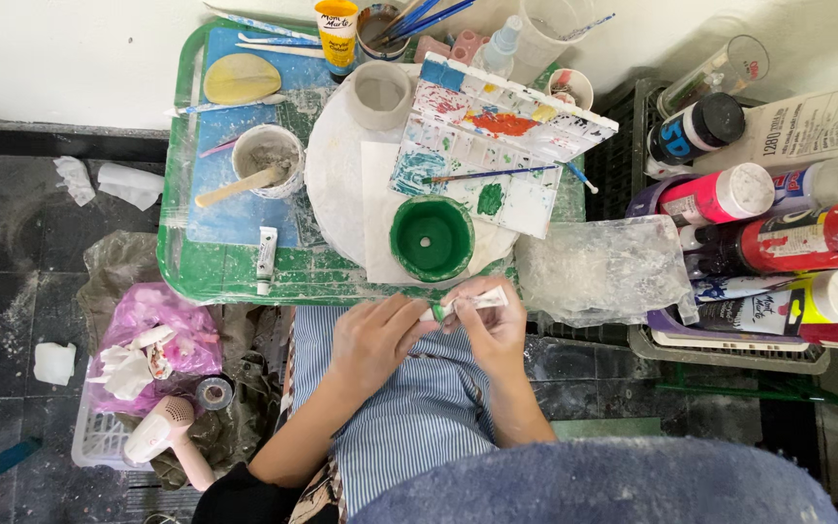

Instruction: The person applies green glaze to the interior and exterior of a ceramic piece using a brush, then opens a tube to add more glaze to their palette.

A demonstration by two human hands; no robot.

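Both hands over lap, just below surface (206, 281) edge. Right hand (493, 330) grips small white paint tube (467, 303) by its body; left hand (372, 340) pinches the green cap end, prob. twisting, hard to tell. Green-painted pot (431, 238) sits upside down on white board nr palette (497, 146). For a clean job: hold tube low w/o squeezing, nozzle up, turn cap only, keep off striped apron (419, 417).

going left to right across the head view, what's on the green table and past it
yellow oval sponge → cup with wooden stick → green painted pot → paint palette → crumpled clear plastic → crate of paint bottles
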